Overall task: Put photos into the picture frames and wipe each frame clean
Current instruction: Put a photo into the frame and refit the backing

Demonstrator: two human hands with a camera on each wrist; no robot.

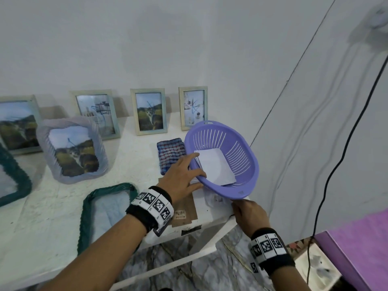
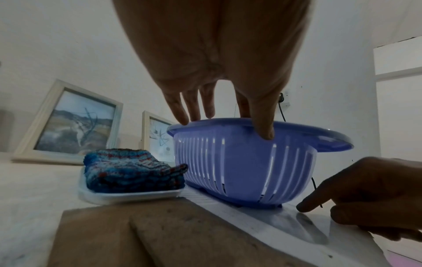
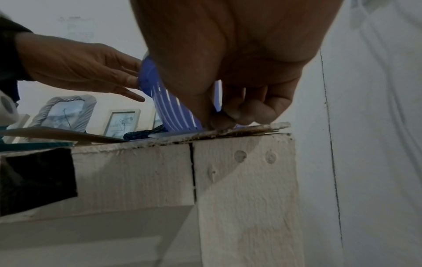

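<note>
A purple slotted basket (image 1: 255,164) (image 2: 239,162) (image 3: 160,101) stands at the white table's right corner with white photo sheets (image 1: 216,166) inside. My left hand (image 1: 182,175) (image 2: 228,124) (image 3: 80,68) grips its near rim, fingers over the edge and thumb on the outer wall. My right hand (image 1: 249,213) (image 2: 365,189) (image 3: 228,115) is at the table corner, fingers curled, index tip on a glossy clear sheet (image 1: 216,201) (image 2: 303,225) that runs under the basket. A folded blue checked cloth (image 1: 171,154) (image 2: 132,171) lies left of the basket. An empty teal frame (image 1: 107,208) lies flat.
Several filled frames lean on the wall, among them a wooden one (image 1: 148,111) and a lilac one (image 1: 73,152). Brown backing boards (image 1: 184,208) (image 2: 137,234) lie under my left wrist. A black cable (image 1: 336,164) hangs down the right wall. The table corner (image 1: 231,219) is right below the basket.
</note>
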